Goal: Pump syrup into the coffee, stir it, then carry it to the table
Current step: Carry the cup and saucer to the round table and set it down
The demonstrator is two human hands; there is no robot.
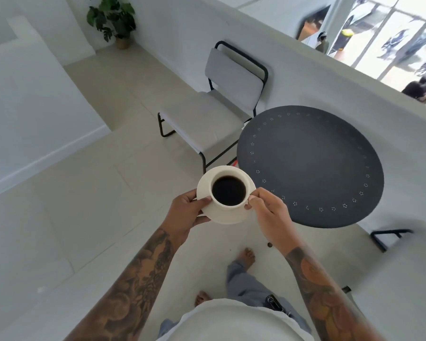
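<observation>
A cream cup [241, 177] full of black coffee [228, 190] stands on a cream saucer [203, 187], held in the air over the floor. My left hand [186, 212] grips the saucer's left rim, thumb on top. At the right side my right hand [268, 210] pinches the saucer's edge next to the cup. The round dark grey table [312, 166] lies just to the right, its near edge close to the saucer.
A grey padded chair [207, 119] with a black frame stands behind the table, by the low white wall [305, 70]. Another black chair frame [389, 236] shows at the right. A potted plant [113, 20] sits in the far corner. Pale tiled floor [84, 205] spreads left.
</observation>
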